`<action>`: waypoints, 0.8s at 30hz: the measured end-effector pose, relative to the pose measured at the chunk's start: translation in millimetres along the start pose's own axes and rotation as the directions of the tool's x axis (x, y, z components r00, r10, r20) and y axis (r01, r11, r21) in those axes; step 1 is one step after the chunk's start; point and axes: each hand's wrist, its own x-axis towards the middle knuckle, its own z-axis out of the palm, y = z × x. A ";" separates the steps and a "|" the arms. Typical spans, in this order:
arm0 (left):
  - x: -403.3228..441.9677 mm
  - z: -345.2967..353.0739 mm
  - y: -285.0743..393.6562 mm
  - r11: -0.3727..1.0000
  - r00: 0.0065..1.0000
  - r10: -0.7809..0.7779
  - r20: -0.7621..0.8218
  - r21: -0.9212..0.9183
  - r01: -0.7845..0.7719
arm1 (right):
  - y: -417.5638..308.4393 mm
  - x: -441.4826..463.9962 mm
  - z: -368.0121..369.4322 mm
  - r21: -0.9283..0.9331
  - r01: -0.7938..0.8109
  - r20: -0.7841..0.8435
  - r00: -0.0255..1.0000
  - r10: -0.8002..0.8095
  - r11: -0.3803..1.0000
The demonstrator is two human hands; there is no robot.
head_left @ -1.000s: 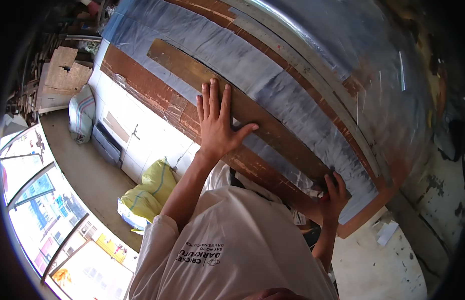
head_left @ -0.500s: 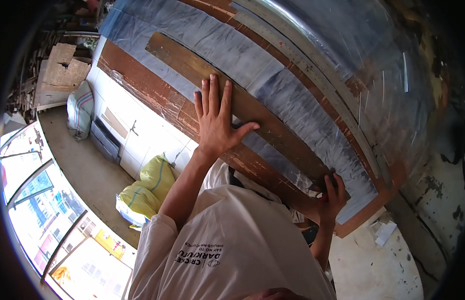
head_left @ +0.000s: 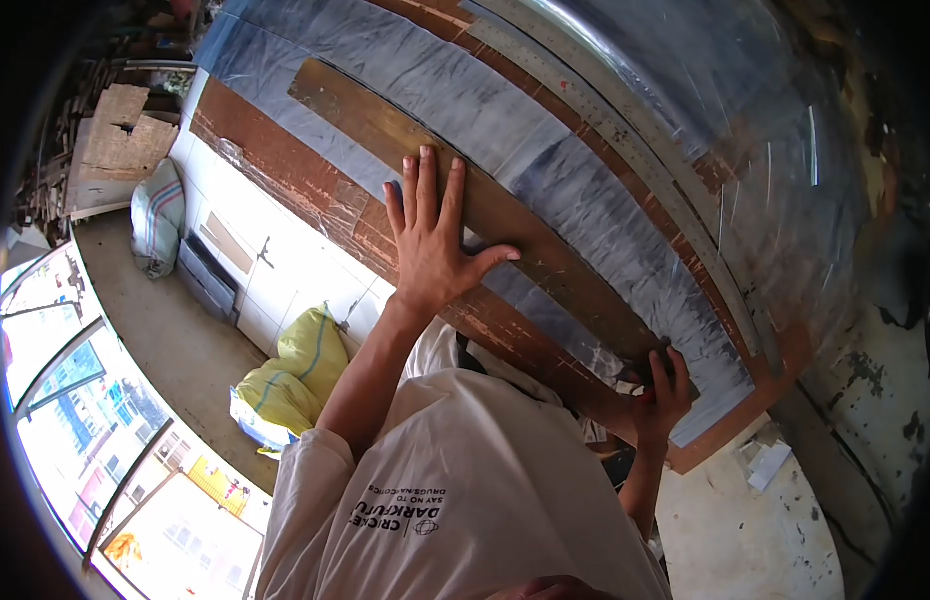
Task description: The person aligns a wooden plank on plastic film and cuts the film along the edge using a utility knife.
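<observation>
A long brown wooden board (head_left: 545,245) lies diagonally over a grey marble-patterned sheet (head_left: 585,200) on the worktable. My left hand (head_left: 433,240) presses flat on the board near its middle, fingers spread and thumb stretched to the right. At the board's near right end is my right hand (head_left: 667,398), its fingers bent over the board's end. A small dark and red bit shows beside its curled fingers, but what it holds is mostly hidden.
A metal ruler (head_left: 605,110) runs along the table's far side, with clear plastic sheeting (head_left: 775,180) beyond. Scuffed brown boarding (head_left: 285,150) borders the near side. On the floor at left are a yellow sack (head_left: 310,365) and a white sack (head_left: 157,220).
Both hands and the board stay in nearly the same place. Only a very slight shift of the view shows.
</observation>
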 end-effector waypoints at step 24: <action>0.1 5.3 -5.3 0.995 0.997 0.074 0.026 0.062 -0.076 | -3.5 -8.6 3.5 -0.039 -0.073 -0.050 0.996 0.072 0.997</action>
